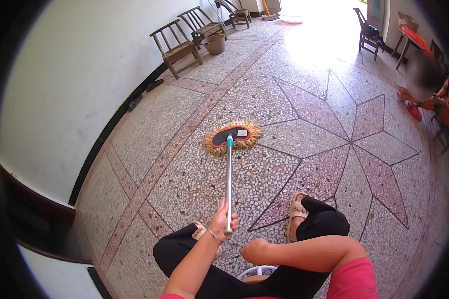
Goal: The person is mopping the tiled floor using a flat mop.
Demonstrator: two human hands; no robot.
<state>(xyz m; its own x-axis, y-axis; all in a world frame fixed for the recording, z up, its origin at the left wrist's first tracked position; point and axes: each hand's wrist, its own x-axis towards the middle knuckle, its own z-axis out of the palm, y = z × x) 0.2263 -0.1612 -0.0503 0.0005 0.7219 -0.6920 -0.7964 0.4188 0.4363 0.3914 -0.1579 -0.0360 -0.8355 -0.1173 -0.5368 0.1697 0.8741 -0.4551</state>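
My left hand (220, 221), with a bracelet at the wrist, is wrapped around the lower end of a shiny metal pole (229, 175). A teal collar joins the pole to a dust mop head (220, 139). Yellow-brown fringe rings its dark, red-edged backing, and a white label is stuck on top. The mop head lies on the speckled terrazzo floor (194, 175) ahead of me. My right hand (253, 251) is bent inward at the wrist between my knees, close to the pole's end but apart from it. Its fingers are hidden from view.
Wooden chairs (179, 50) and a brown basin (214, 45) stand along the left wall. Dark shoes (154, 85) lie by the baseboard. A white tub (290, 17) sits near the bright doorway. On the right, a seated person (447, 97) is near a wooden chair (370, 37).
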